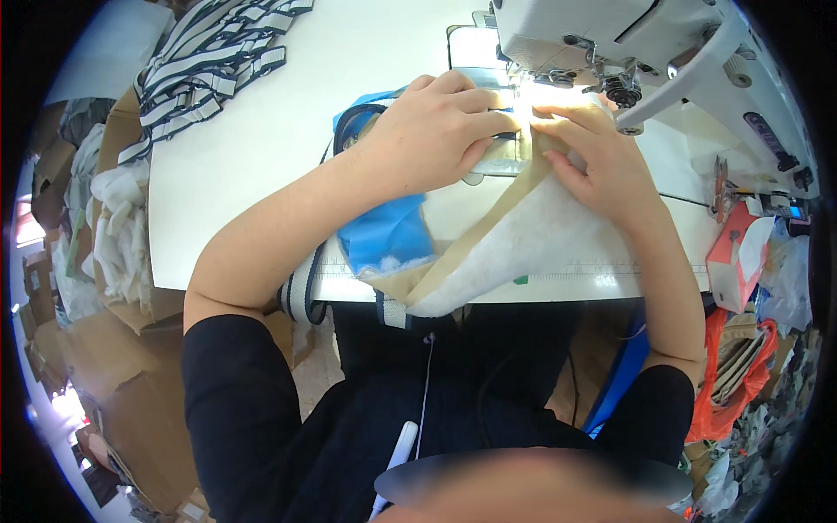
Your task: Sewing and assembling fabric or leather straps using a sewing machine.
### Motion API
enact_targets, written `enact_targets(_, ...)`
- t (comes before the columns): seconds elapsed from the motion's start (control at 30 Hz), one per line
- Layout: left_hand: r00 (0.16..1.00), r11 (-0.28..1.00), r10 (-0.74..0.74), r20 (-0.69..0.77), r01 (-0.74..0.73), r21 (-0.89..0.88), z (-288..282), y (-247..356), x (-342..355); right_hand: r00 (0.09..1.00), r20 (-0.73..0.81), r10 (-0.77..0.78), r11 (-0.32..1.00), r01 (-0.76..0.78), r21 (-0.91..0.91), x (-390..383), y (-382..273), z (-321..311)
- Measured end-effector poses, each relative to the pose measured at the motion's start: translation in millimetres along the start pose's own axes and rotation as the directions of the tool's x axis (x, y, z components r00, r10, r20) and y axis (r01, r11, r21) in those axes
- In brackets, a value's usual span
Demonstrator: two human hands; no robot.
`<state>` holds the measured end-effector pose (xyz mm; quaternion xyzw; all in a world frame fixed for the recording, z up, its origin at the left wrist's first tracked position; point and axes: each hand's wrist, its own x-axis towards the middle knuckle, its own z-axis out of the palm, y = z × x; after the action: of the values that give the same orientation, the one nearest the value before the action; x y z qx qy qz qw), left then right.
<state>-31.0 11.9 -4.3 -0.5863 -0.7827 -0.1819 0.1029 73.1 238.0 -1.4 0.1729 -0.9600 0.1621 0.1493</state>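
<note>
At the white sewing machine [593, 44], both my hands are on the work beside the lit needle area. My left hand [440, 131] bends over the blue fabric [388, 231] and a striped strap [349, 118], its fingertips pressed together on the metal plate [510, 161] left of the needle. My right hand [602, 157] grips the edge of the white padded fabric [514, 235] with thumb and fingers, right of the needle. A beige band [488, 222] borders that fabric, which drapes toward me over the table's front edge. What lies beneath my left fingers is partly hidden.
Several striped straps [209, 70] are heaped at the table's far left. A cardboard box [131, 218] with white material stands left of the table. On the right are small snips [720, 183], a red and white box [737, 253] and a red plastic bag [741, 375].
</note>
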Motion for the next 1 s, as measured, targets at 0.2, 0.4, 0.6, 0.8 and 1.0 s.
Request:
enact_targets(0.2,0.999,1.0,-0.018,0.047,0.019,-0.013,-1,1,3,0.998,0.02,0.063,0.997,-0.064,0.047,-2,1,1)
enact_targets(0.4,1.0,1.0,-0.007,0.016,0.007,0.006,1,-1,1,0.997,0.043,0.067,0.993,-0.07,0.095,0,1,1)
enact_targets(0.6,0.994,0.998,0.053,-0.098,-0.051,0.02,6,0,1,1.0,0.008,0.005,1.0,-0.005,0.001,-1,0,0)
enact_targets(0.8,0.992,0.989,0.059,-0.111,-0.073,-0.131,4,-2,3,1.0,0.015,-0.02,0.999,0.02,0.041,-2,-2,1)
enact_targets(1.0,0.991,0.995,0.066,-0.114,-0.075,-0.073,7,-13,9,0.997,0.02,0.076,0.996,-0.077,0.047,2,-2,3)
